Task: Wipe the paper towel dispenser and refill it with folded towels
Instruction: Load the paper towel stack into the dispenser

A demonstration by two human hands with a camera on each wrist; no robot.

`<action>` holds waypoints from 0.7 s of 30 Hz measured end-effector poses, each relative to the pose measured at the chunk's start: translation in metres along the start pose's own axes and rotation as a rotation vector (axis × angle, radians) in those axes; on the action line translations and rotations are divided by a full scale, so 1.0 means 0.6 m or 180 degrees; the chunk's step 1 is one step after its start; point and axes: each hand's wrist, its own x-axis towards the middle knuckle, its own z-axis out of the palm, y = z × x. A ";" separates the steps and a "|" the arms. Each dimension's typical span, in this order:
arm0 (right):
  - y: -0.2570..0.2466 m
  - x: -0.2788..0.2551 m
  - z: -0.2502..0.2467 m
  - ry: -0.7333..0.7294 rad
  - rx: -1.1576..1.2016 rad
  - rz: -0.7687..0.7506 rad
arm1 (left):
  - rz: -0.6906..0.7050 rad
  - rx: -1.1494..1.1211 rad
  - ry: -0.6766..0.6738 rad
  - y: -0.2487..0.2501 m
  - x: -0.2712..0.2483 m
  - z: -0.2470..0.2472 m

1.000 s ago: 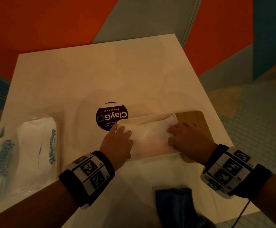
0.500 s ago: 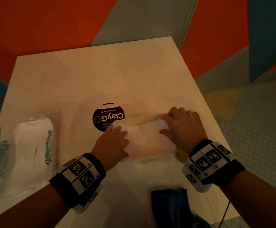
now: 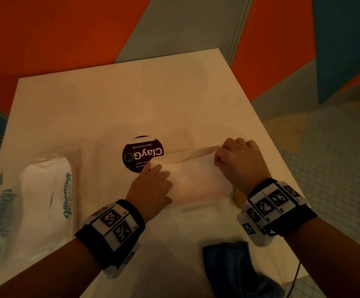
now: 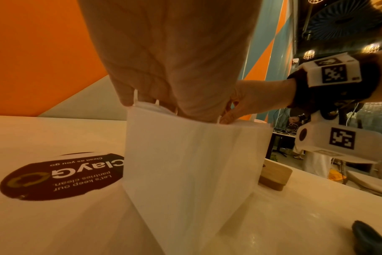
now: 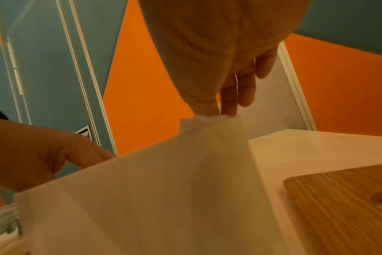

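On the white table (image 3: pixel 114 108), both hands work one paper towel (image 3: pixel 196 179) beside the round sticker (image 3: pixel 141 154). Left hand (image 3: pixel 151 190) grips its left end, fingers curled over the top edge. Right hand (image 3: pixel 241 162) pinches the far right corner between thumb and fingertips. Wooden dispenser (image 5: pixel 338 198) sits just right; towel pack (image 3: pixel 35 211) far left, blue cloth (image 3: pixel 228 267) near.

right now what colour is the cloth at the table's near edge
Dark blue cloth, clearest in the head view.

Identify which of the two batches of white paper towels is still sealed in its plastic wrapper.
The wrapped pack at the table's left edge, in clear plastic with teal lettering, untouched. The other, the loose towel mid-table, is held up by the left hand and right hand.
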 end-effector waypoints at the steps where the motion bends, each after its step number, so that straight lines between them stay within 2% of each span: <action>1: -0.002 -0.002 0.000 0.0078 0.0025 -0.0012 | -0.0003 -0.0019 0.0038 -0.001 0.001 0.003; 7: -0.002 -0.034 0.011 0.0339 0.0218 -0.0543 | 0.0085 -0.0155 0.0222 -0.010 -0.001 0.011; 9: -0.004 -0.042 0.013 0.0376 0.0665 -0.0408 | 0.0103 -0.0318 0.0485 -0.011 -0.003 0.012; 12: -0.014 -0.052 0.023 0.0573 0.1211 -0.0086 | 0.0173 -0.0815 0.1174 -0.004 -0.002 -0.002; 13: -0.019 -0.054 0.025 0.0654 0.1324 -0.0043 | 0.0227 -0.0966 0.1286 0.000 0.002 -0.009; 18: -0.040 -0.064 0.021 0.0801 0.1664 -0.0298 | 0.0558 -0.1866 0.1191 0.014 0.036 -0.008; 21: -0.045 -0.071 0.023 0.0769 0.2166 -0.0122 | 0.0501 -0.2459 0.1241 0.014 0.044 0.002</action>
